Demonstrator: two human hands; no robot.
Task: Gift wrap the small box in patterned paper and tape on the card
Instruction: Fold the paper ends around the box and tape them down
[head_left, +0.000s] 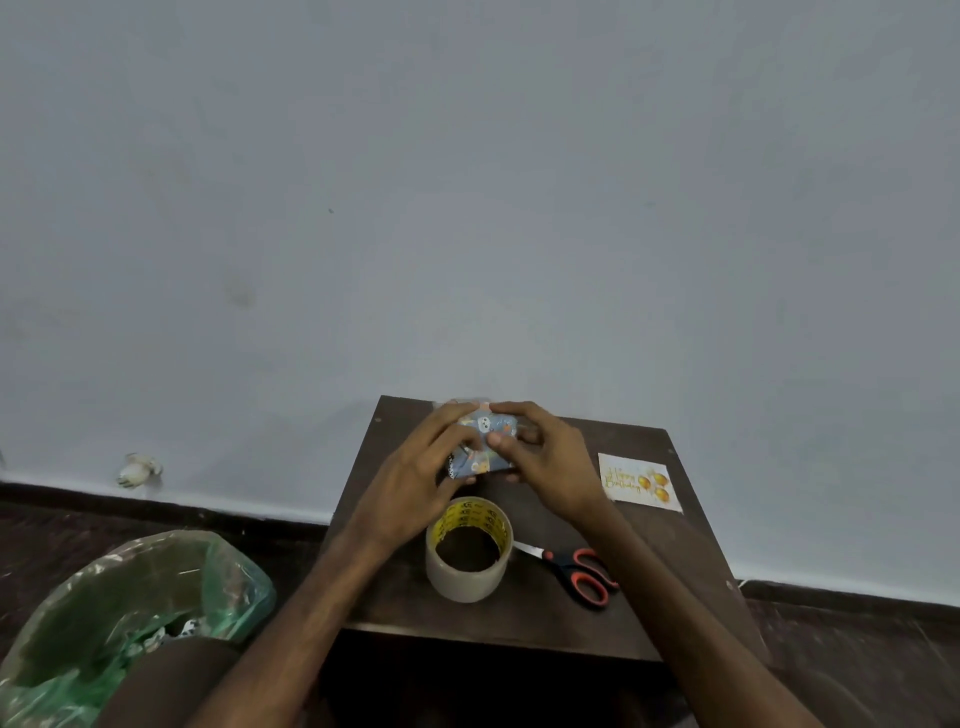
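Observation:
The small box, covered in blue patterned paper, sits near the far edge of the small dark table. My left hand grips its left side with curled fingers. My right hand holds its right side, thumb on the top face. A strip of clear tape seems to stick out behind the box, too blurred to be sure. The birthday card with gold balloons lies flat at the table's right. A roll of brown tape stands just in front of my hands.
Scissors with red and black handles lie right of the tape roll. A bin lined with a green bag stands on the floor at lower left. The pale wall rises right behind the table.

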